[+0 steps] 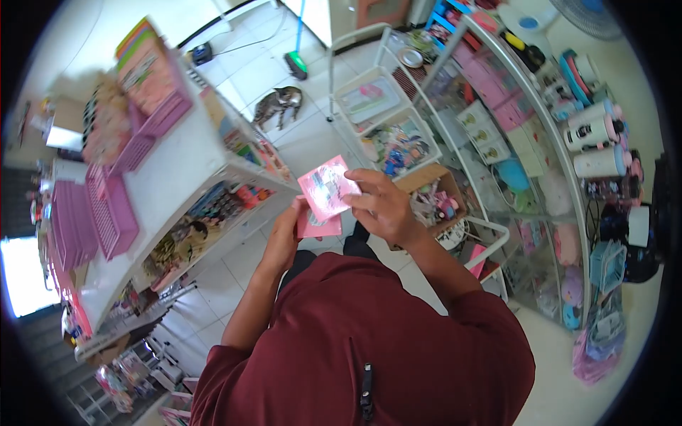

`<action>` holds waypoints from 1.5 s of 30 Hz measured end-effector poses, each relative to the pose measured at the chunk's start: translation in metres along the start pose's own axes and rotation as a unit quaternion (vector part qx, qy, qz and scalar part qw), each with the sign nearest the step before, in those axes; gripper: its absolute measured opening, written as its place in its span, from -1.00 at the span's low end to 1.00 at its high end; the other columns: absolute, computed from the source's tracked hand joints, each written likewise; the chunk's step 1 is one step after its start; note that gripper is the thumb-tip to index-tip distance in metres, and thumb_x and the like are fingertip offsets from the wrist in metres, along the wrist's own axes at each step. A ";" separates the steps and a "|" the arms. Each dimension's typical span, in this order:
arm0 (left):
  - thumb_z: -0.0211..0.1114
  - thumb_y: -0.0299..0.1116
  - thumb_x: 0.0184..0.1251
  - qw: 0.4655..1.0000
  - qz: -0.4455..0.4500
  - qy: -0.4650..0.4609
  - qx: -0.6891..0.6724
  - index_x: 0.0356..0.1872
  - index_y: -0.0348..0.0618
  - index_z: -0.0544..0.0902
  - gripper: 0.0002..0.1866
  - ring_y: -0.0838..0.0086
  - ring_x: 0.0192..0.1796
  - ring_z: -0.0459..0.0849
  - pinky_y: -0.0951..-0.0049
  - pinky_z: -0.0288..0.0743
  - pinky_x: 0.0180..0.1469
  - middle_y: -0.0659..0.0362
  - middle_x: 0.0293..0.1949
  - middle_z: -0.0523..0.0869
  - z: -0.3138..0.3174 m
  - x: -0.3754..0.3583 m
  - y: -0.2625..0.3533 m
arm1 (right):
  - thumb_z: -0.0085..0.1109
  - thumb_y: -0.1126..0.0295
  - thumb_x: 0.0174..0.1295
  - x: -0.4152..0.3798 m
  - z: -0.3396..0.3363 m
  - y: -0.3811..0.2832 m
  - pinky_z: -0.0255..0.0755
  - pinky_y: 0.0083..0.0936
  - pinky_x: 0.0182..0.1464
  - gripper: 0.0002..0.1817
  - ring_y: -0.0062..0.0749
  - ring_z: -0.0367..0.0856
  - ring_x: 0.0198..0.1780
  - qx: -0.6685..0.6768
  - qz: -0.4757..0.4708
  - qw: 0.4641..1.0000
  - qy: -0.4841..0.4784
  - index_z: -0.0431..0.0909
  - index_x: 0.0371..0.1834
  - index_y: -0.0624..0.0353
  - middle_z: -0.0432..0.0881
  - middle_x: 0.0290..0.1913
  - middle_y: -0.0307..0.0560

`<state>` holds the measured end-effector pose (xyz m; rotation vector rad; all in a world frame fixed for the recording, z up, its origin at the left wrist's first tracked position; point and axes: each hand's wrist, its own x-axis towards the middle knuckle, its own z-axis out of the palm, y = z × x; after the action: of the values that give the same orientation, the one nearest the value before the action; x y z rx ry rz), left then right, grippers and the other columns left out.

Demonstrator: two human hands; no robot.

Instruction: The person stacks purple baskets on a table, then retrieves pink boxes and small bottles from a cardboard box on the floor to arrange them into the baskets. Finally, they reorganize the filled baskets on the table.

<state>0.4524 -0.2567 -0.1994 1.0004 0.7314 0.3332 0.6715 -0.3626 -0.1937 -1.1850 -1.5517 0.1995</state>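
In front of my chest, my right hand (380, 206) grips a square pink packet (329, 187) with a shiny, clear front, its fingers along the packet's right edge. My left hand (290, 226) holds a second pink packet (317, 226), which lies below and partly behind the first one. The two packets overlap, and the print on them is too glary to read. The left fingertips are partly hidden behind the packets.
To the left stands a white counter (163, 188) with purple baskets (110, 209). A white trolley (380, 131) and a cardboard box (446, 186) are ahead right, beside a glass cabinet (529, 153). A cat (278, 104) lies on the tiled floor near a broom (296, 65).
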 end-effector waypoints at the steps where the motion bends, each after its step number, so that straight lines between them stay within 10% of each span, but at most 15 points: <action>1: -0.01 -0.07 0.75 0.999 0.026 0.000 -0.046 0.26 -0.28 0.63 -0.52 0.52 0.06 0.69 0.41 0.56 0.16 0.17 0.08 0.73 -0.006 -0.010 0.010 | 0.38 0.71 0.07 0.007 0.016 -0.010 0.79 -0.35 0.03 -0.60 -0.04 0.78 0.13 0.005 -0.008 1.000 -0.012 0.67 0.00 0.15 0.55 0.33 0.17; 8: 0.20 -0.30 0.65 0.981 0.158 0.100 0.042 0.26 -0.30 0.64 -0.65 0.45 0.15 0.68 0.35 0.54 0.21 0.09 0.12 0.73 -0.079 -0.110 0.055 | 0.73 0.38 -0.13 0.088 0.088 -0.109 0.58 -0.07 0.26 -0.45 0.11 0.57 0.36 -0.040 -0.058 0.986 -0.152 0.73 0.02 0.04 0.43 0.47 0.20; 10: 0.34 -0.37 0.50 0.890 0.359 0.160 0.232 0.23 -0.35 0.65 -0.62 0.28 0.22 0.66 0.31 0.53 0.22 -0.04 0.18 0.67 -0.099 -0.133 0.066 | 0.82 0.21 -0.22 0.092 0.123 -0.133 0.43 -0.01 0.35 -0.31 0.16 0.50 0.39 -0.035 -0.052 0.986 -0.153 0.67 0.04 0.07 0.38 0.49 0.26; 14: 0.47 -0.47 0.32 0.795 0.470 0.204 0.324 0.16 -0.33 0.70 -0.61 0.05 0.24 0.65 0.20 0.51 0.27 -0.12 0.24 0.62 -0.131 -0.172 0.098 | 0.71 0.24 -0.17 0.109 0.203 -0.163 0.39 -0.06 0.27 -0.29 0.19 0.53 0.32 -0.054 -0.091 0.992 -0.063 0.50 0.08 0.09 0.39 0.48 0.31; 20: 0.39 -0.57 0.35 0.756 0.497 0.186 0.384 0.32 -0.32 0.61 -0.51 0.08 0.20 0.65 0.24 0.48 0.29 -0.14 0.16 0.65 -0.211 -0.210 0.117 | 0.57 0.41 -0.20 0.187 0.245 -0.177 0.51 -0.20 0.16 -0.36 0.13 0.61 0.16 0.050 -0.119 0.988 -0.081 0.42 0.00 0.14 0.54 0.31 0.33; 23: 0.32 -0.57 0.37 0.847 0.372 0.220 0.310 0.69 -0.31 -0.07 -0.04 0.08 -0.04 0.71 0.29 0.53 0.16 -0.16 -0.03 0.71 -0.231 -0.230 0.128 | 0.52 0.32 -0.17 0.251 0.262 -0.175 0.53 -0.26 0.08 -0.40 0.06 0.63 0.07 0.012 -0.099 0.986 -0.135 0.41 -0.05 0.17 0.59 0.15 0.22; 26: 0.30 -0.56 0.38 0.879 0.282 0.220 0.315 0.73 -0.19 -0.15 0.01 0.27 0.02 0.69 0.31 0.51 0.23 -0.08 0.04 0.70 -0.251 -0.234 0.139 | 0.48 0.21 -0.12 0.317 0.302 -0.168 0.53 -0.21 0.03 -0.43 0.00 0.62 -0.03 -0.099 -0.132 0.961 -0.221 0.40 -0.09 0.18 0.55 -0.03 0.10; 32: 0.30 -0.44 0.35 0.854 0.247 0.212 0.406 0.69 -0.24 -0.07 -0.04 -0.14 -0.28 0.68 0.05 0.53 -0.10 -0.20 -0.37 0.66 -0.276 -0.220 0.138 | 0.50 0.15 -0.12 0.384 0.398 -0.120 0.51 -0.15 -0.03 -0.43 0.01 0.61 -0.05 -0.233 -0.154 0.888 -0.365 0.42 -0.14 0.18 0.52 -0.07 0.06; 45: 0.29 -0.43 0.34 0.869 0.245 0.202 0.380 0.65 -0.18 0.07 -0.12 -0.10 -0.38 0.66 0.03 0.48 -0.20 -0.14 -0.49 0.61 -0.279 -0.221 0.141 | 0.49 0.17 -0.12 0.389 0.394 -0.111 0.54 -0.23 0.01 -0.45 0.01 0.61 -0.06 -0.208 -0.079 0.879 -0.423 0.49 -0.12 0.23 0.59 -0.06 0.08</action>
<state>0.1104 -0.1303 -0.0833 1.9167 1.0139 0.7448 0.3344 0.0528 -0.0130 -1.3757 -2.5507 0.3113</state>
